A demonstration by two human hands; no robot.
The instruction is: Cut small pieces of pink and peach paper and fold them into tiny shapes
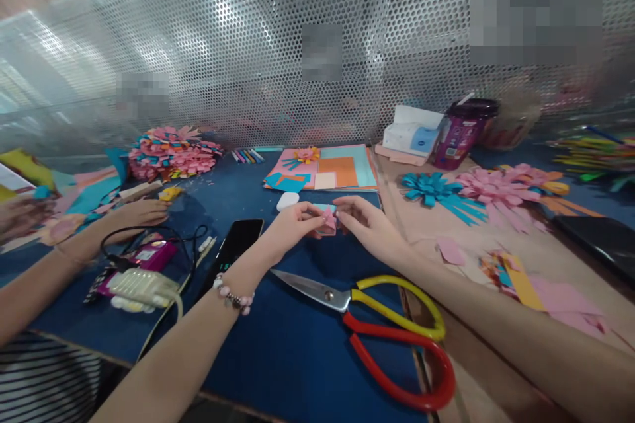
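Note:
My left hand (295, 223) pinches a small folded pink paper piece (327, 219) above the middle of the blue table. From the other side, the fingertips of my right hand (364, 221) close on the paper's right edge. Part of the paper is hidden behind the fingers. Just below the hands lie large scissors (347, 301) with one yellow and one red handle, blades slightly apart and pointing left. Beyond the hands rests a stack of coloured paper sheets (342, 168). Beside my left hand there is a small white rounded object (288, 201).
A phone (241, 244), cables and a pale charger (143, 287) lie left. Another person's hands (141, 215) work with paper there, near a paper flower pile (173, 152). Right are a blue paper flower (431, 188), pink ones, and a purple cup (461, 135). A perforated metal screen (268, 46) stands behind.

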